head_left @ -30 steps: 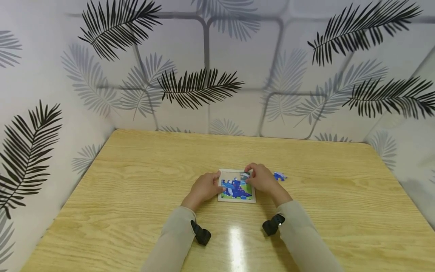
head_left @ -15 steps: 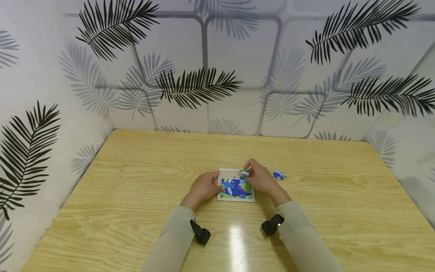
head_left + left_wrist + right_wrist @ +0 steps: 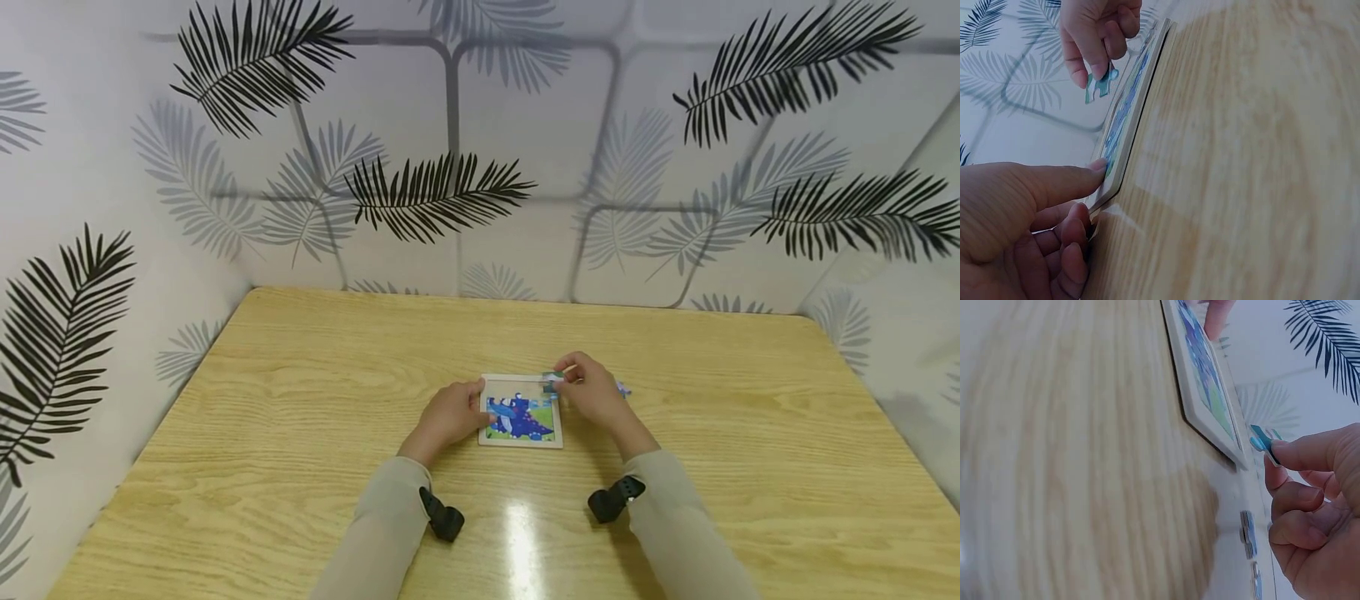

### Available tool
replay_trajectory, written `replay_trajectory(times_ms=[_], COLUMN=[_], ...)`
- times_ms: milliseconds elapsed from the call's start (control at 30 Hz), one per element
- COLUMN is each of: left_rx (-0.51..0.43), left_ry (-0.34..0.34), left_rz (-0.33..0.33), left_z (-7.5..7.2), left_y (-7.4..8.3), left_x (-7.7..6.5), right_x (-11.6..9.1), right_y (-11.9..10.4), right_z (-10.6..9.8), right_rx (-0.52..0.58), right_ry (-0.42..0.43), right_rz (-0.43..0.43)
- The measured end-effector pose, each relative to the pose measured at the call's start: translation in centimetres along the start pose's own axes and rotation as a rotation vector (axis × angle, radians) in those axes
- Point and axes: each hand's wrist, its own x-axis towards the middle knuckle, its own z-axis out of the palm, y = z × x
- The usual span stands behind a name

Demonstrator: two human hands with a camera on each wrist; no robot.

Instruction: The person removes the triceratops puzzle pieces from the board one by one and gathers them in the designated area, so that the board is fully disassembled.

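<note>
A jigsaw puzzle tray [image 3: 522, 444] with a pale frame lies on the table, its lower part filled with a blue dinosaur picture and its top strip bare. My left hand [image 3: 450, 414] grips the tray's left side. In the left wrist view, the left thumb [image 3: 1072, 184] presses on the frame, while the fingers curl beside the edge. Between thumb and forefinger my right hand [image 3: 592, 390] pinches a teal and white puzzle piece [image 3: 1263, 440], held just above the tray's upper right corner. The left wrist view shows this puzzle piece [image 3: 1100, 86] raised over the tray's surface.
Loose puzzle pieces [image 3: 1248, 535] lie on the table right of the tray; in the head view a blue piece [image 3: 624, 389] shows partly behind the right hand. A wood-grain table [image 3: 300, 358] meets a leaf-patterned wall covering [image 3: 525, 250] at the back.
My right hand has moved a little to the right with the puzzle piece, from inside the tray's upper right corner to over its edge. The left hand keeps its place.
</note>
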Motion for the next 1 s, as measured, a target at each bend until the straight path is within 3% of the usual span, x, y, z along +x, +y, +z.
replay_trajectory(times_ms=[467,1000], left_rx=[-0.002,0.01], left_ry=[0.002,0.0], left_rz=[0.001,0.01], left_z=[0.0,0.0], left_y=[0.0,0.0], left_x=[0.0,0.0], right_x=[-0.9,-2.2], right_y=[2.1,5.9], right_z=[-4.1,-8.3], right_rx=[0.091,0.019], right_ry=[0.028,0.075], right_rz=[0.022,0.059])
